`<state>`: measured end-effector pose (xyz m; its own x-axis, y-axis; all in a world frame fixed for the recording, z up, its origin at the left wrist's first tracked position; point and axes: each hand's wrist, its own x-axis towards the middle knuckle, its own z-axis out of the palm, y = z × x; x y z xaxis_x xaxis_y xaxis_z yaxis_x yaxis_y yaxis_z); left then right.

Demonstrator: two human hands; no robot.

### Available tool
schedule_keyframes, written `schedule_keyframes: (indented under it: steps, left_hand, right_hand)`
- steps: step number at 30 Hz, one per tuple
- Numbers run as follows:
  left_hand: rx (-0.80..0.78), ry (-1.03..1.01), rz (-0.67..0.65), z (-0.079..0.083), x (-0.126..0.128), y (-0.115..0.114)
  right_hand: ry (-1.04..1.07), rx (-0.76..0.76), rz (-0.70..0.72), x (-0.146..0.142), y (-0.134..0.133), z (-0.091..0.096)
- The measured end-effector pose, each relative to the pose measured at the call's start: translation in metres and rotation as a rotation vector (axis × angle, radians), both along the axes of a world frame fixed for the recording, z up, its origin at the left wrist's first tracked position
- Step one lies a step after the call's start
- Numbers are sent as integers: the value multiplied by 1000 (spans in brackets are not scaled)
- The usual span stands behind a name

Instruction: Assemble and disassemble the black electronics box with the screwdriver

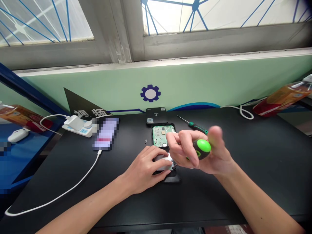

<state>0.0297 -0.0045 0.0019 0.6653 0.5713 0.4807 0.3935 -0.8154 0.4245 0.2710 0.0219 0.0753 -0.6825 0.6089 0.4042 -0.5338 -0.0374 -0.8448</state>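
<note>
My right hand (202,151) grips a screwdriver (203,146) with a black handle and a bright green end cap, the thumb raised clear of it. Its shaft slants down to the left, and its tip is near a pale block (162,163) in a black casing (172,178). My left hand (147,169) is curled over that casing, its fingers and thumb closing on the pale block and the casing edge. Part of both is hidden under the fingers. Just beyond, a green circuit board (159,136) lies face up in a black shell.
A second screwdriver (195,126) lies behind my right hand. A black cover (156,116) rests against the wall side. Tiny screws (145,141) lie left of the board. A phone (106,133), its white cable (80,187) and a power strip (79,126) are at the left. Drink bottles (280,99) flank the desk.
</note>
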Motion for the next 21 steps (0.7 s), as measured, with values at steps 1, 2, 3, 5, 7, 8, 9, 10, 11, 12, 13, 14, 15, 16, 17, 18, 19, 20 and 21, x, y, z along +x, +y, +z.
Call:
schedule_keyframes:
  steps: [1, 2, 3, 5, 7, 8, 9, 10, 11, 12, 13, 14, 15, 16, 17, 18, 19, 20, 21]
  left_hand:
    - [-2, -2, -1, 0, 0, 0]
    - [-4, -3, -1, 0, 0, 0]
    - [-5, -2, -1, 0, 0, 0]
    - [-1, -2, -1, 0, 0, 0]
    - [10, -12, -2, 0, 1, 0]
    - [15, -19, -2, 0, 1, 0]
    - [20, -26, -2, 0, 1, 1]
    - [22, -29, -3, 0, 1, 1]
    - [21, -28, -3, 1, 1, 1]
    - [19, -24, -3, 1, 1, 1]
    - [15, -20, -2, 1, 1, 1]
    - [13, -16, -1, 2, 1, 1]
    - [10, -12, -2, 2, 1, 1]
    - [6, -9, -2, 1, 0, 1]
    - [-1, -6, -5, 1, 0, 1]
    - [-9, -3, -8, 1, 0, 1]
    - [-16, -1, -10, 1, 0, 1]
    - [-20, 1, -10, 1, 0, 1]
    - [-22, 1, -9, 1, 0, 0]
  right_hand:
    - [-2, 10, -6, 0, 0, 0]
    - [2, 13, -8, 0, 1, -1]
    - [8, 12, -6, 0, 1, -1]
    - [15, 10, -12, 0, 2, -2]
    - [12, 10, -24, 0, 3, -2]
    - [11, 6, -25, 1, 2, -2]
    - [12, -4, -22, 1, 2, -2]
    - [15, -19, -15, 1, 1, -2]
    - [18, -38, -7, 2, 1, -1]
    - [23, -56, -2, 2, 0, -1]
    - [26, -75, 2, 3, 0, -1]
    - [31, -89, 5, 4, 0, 0]
    - [38, -93, 3, 4, 0, 0]
    - [44, -90, -5, 4, 1, 0]
    - [47, -83, -17, 4, 1, 0]
    - [46, -78, -31, 4, 2, 0]
    - [41, -77, -45, 4, 2, -1]
    - [35, -79, -57, 4, 3, -1]
    - [28, -81, -64, 3, 3, -1]
